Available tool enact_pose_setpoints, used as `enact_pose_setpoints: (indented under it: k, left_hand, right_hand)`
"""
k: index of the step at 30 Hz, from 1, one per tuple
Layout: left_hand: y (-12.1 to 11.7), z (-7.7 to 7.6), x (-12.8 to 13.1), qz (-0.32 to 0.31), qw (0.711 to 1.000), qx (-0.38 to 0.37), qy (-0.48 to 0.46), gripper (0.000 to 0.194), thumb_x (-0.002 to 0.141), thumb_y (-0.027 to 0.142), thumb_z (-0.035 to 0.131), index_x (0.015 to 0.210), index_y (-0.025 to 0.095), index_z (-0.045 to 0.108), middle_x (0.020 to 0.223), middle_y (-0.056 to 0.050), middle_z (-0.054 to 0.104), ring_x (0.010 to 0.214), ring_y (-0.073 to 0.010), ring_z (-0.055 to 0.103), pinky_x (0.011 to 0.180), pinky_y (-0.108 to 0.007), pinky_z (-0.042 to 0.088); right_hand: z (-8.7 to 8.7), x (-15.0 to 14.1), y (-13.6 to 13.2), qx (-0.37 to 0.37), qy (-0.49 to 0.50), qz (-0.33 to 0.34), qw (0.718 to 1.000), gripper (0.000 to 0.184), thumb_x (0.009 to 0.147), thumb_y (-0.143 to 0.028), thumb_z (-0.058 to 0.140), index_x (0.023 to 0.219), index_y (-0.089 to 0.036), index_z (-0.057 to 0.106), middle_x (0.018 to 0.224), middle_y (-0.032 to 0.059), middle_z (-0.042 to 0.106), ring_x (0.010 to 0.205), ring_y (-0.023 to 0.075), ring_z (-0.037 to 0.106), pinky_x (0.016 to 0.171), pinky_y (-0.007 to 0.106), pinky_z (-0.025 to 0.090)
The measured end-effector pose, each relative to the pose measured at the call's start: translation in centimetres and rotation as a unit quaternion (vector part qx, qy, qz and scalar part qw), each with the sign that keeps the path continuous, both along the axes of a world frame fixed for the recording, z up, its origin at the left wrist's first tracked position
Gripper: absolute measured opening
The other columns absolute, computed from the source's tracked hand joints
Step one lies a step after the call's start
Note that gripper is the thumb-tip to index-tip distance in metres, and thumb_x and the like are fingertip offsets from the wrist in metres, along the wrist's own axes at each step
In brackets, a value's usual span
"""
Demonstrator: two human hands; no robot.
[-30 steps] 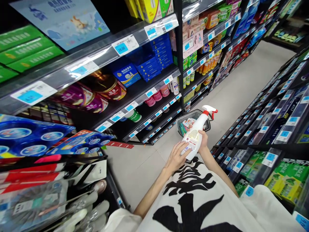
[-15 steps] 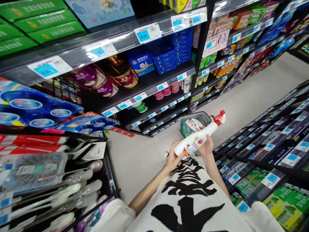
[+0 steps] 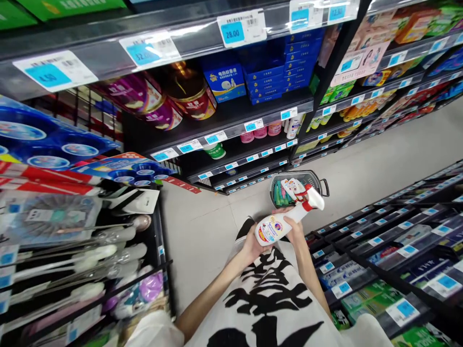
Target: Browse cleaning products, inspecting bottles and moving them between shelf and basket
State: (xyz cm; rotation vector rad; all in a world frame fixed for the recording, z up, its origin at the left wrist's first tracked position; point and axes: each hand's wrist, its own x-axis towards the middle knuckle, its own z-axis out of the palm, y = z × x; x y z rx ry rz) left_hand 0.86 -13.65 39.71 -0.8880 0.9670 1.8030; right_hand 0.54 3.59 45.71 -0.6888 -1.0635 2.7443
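A white spray bottle (image 3: 277, 228) with a red and white trigger head is held between both hands in front of my shirt, tilted up to the right. My left hand (image 3: 252, 245) is closed around the bottle's base. My right hand (image 3: 296, 230) grips it near the neck, with the thumb on the front and the other fingers partly hidden behind. The label faces up toward me. Just beyond the bottle, a dark grey shopping basket (image 3: 314, 179) stands on the floor. Green and teal packs (image 3: 280, 192) and white printed packs lie inside it.
Shelves on the far side hold blue boxes (image 3: 224, 82), purple and red tubs (image 3: 193, 99) and pink containers. Close on my left, hanging utensils (image 3: 108, 253) jut from a rack. A low shelf of boxed goods (image 3: 376, 294) runs along my right. Grey tiled floor (image 3: 206, 226) lies between.
The spray bottle has turned, so its trigger head points more toward the camera and the label shows more squarely. My hands have shifted slightly left and down, and the view has tilted.
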Motion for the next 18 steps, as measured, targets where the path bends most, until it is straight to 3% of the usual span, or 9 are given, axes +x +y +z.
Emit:
enact_pose_setpoints:
  k: [4,7,10,13,18]
  left_hand:
    - [-2.8,-1.9,-0.3,0.107,0.990,-0.029,-0.090,0.042,0.095,0.055,0.051,0.112,0.019,0.065,0.103,-0.010,0.078,0.094,-0.0317,0.073,0.081,-0.044,0.060]
    - [-5.1,-3.4,-0.9,0.116,0.988,-0.067,-0.073,0.039,0.091,0.052,0.052,0.104,0.018,0.066,0.098,-0.011,0.078,0.094,-0.0320,0.073,0.084,-0.044,0.060]
    - [-6.0,-4.8,-2.1,0.072,0.992,-0.092,-0.054,0.035,0.088,0.049,0.053,0.096,0.017,0.066,0.090,-0.011,0.076,0.088,-0.0305,0.073,0.082,-0.042,0.059]
    - [-5.3,-6.5,-3.8,0.003,0.996,-0.087,-0.035,0.041,0.087,0.054,0.055,0.096,0.015,0.067,0.086,-0.012,0.075,0.085,-0.0304,0.072,0.081,-0.041,0.059]
    - [-3.0,-9.7,-8.2,-0.192,0.975,-0.090,0.064,0.055,0.091,0.065,0.052,0.105,0.014,0.067,0.094,-0.011,0.074,0.086,-0.0284,0.070,0.077,-0.039,0.058]
  right_hand:
    - [-1.3,-0.6,-1.5,0.032,-0.015,0.120,0.992,0.023,0.073,-0.023,0.087,0.085,-0.026,0.068,0.094,0.0036,0.078,0.110,0.0311,0.072,0.112,0.054,0.050]
    - [-2.5,-0.9,-3.3,0.032,-0.023,0.121,0.992,0.022,0.077,-0.028,0.088,0.079,-0.027,0.066,0.078,-0.0008,0.072,0.095,0.0271,0.073,0.114,0.055,0.049]
    - [-3.6,-1.2,-5.0,0.032,-0.036,0.055,0.997,0.025,0.079,-0.030,0.088,0.076,-0.028,0.063,0.067,-0.0048,0.064,0.075,0.0221,0.068,0.114,0.057,0.050]
    - [-4.2,-1.6,-5.7,0.071,-0.034,0.004,0.997,0.024,0.080,-0.028,0.087,0.076,-0.028,0.064,0.066,-0.0048,0.062,0.070,0.0209,0.063,0.114,0.059,0.050]
    - [-4.5,-2.2,-3.3,0.124,-0.041,-0.059,0.990,0.023,0.076,-0.027,0.088,0.070,-0.028,0.066,0.067,-0.0032,0.060,0.071,0.0222,0.060,0.118,0.063,0.045]
